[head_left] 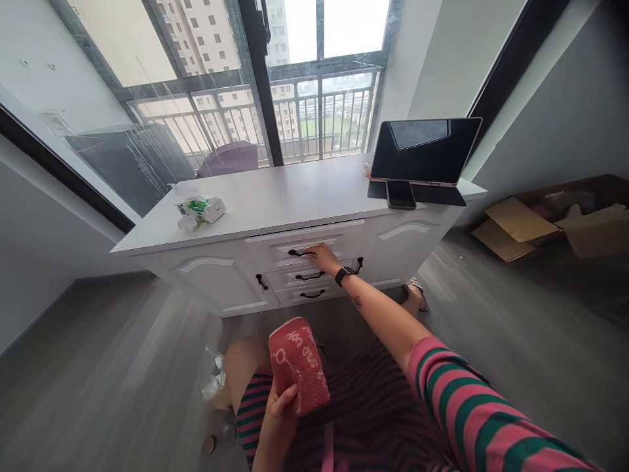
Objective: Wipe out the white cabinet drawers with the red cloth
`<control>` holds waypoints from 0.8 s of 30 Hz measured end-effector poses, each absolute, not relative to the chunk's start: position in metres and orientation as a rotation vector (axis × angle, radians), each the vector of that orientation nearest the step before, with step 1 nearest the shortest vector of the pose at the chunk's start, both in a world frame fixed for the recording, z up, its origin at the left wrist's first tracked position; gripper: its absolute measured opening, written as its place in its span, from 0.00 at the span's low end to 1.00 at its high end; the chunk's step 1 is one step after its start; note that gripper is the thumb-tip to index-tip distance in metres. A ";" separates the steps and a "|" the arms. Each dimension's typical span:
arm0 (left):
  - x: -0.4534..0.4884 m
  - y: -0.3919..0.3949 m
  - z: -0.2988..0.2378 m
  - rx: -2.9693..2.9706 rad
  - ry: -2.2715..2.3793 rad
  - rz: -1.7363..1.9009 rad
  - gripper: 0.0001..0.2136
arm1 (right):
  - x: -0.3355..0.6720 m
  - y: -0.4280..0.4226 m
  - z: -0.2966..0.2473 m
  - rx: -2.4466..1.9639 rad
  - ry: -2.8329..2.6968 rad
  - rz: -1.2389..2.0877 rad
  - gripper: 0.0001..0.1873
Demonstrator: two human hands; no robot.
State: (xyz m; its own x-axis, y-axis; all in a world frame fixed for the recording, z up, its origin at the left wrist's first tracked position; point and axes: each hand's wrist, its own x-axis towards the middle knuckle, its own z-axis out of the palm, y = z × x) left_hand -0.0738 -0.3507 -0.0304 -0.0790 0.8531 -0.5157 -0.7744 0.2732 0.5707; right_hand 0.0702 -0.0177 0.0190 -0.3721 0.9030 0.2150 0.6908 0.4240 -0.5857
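Note:
My right hand (323,254), with a dark watch on the wrist, has its fingers curled around the black handle (295,253) of the top drawer (344,239). This drawer belongs to a white cabinet (196,278) in front of me; a thin dark gap shows along its top edge. Down near my lap, my left hand (282,416) grips a red folded cloth (299,360) with pale lettering and a rough texture. The thumb lies across its near face, and the other fingers are hidden behind it. Two lower drawers with a black handle (310,294) sit below.
On the cabinet top stand a tissue pack (201,210), a tablet (425,151) and a phone (401,195). An opened cardboard box (521,223) lies on the floor at right. Crumpled plastic (215,380) and a small round lid (209,445) are on the floor at left.

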 end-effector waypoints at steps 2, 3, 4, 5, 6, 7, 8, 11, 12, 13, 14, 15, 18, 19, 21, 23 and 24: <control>-0.075 -0.352 -0.028 0.102 0.968 1.362 0.27 | 0.070 -0.010 0.020 -1.338 -2.167 0.558 0.13; -0.075 -0.352 -0.027 0.102 0.975 1.366 0.27 | 0.070 -0.007 0.020 -1.336 -2.161 0.563 0.13; -0.075 -0.352 -0.026 0.105 0.985 1.372 0.28 | 0.070 -0.004 0.021 -1.334 -2.153 0.570 0.12; -0.074 -0.353 -0.024 0.111 0.995 1.381 0.29 | 0.071 -0.002 0.023 -1.333 -2.142 0.580 0.12; -0.074 -0.353 -0.022 0.121 1.009 1.395 0.29 | 0.071 -0.001 0.024 -1.333 -2.128 0.590 0.11; -0.072 -0.353 -0.019 0.139 1.028 1.412 0.30 | 0.070 -0.002 0.026 -1.332 -2.109 0.597 0.12; -0.071 -0.353 -0.017 0.162 1.052 1.432 0.31 | 0.070 -0.005 0.027 -1.329 -2.086 0.600 0.12; -0.066 -0.356 -0.011 0.263 1.150 1.484 0.32 | 0.064 -0.041 0.023 -1.314 -1.953 0.575 0.18; -0.065 -0.358 -0.010 0.289 1.177 1.497 0.32 | 0.063 -0.062 0.019 -1.300 -1.885 0.595 0.20; -0.063 -0.360 -0.009 0.305 1.194 1.507 0.32 | 0.062 -0.089 0.013 -1.251 -1.731 0.680 0.20; -0.062 -0.362 -0.009 0.310 1.204 1.514 0.32 | 0.062 -0.119 0.006 -1.189 -1.573 0.843 0.20; -0.061 -0.364 -0.010 0.306 1.208 1.521 0.32 | 0.064 -0.152 -0.001 -1.111 -1.468 1.075 0.20; -0.054 -0.368 -0.010 0.291 1.214 1.535 0.31 | 0.077 -0.249 -0.020 -0.877 -1.187 1.767 0.24; -0.051 -0.369 -0.009 0.297 1.215 1.528 0.31 | 0.082 -0.274 -0.023 -0.834 -1.105 1.848 0.23; -0.042 -0.367 -0.006 0.320 1.203 1.502 0.30 | 0.094 -0.308 -0.020 -0.806 -1.048 1.828 0.22; -0.034 -0.364 -0.001 0.337 1.160 1.454 0.29 | 0.104 -0.322 -0.008 -0.825 -1.099 1.715 0.27; -0.030 -0.362 0.002 0.332 1.131 1.433 0.28 | 0.109 -0.325 0.000 -0.843 -1.145 1.658 0.30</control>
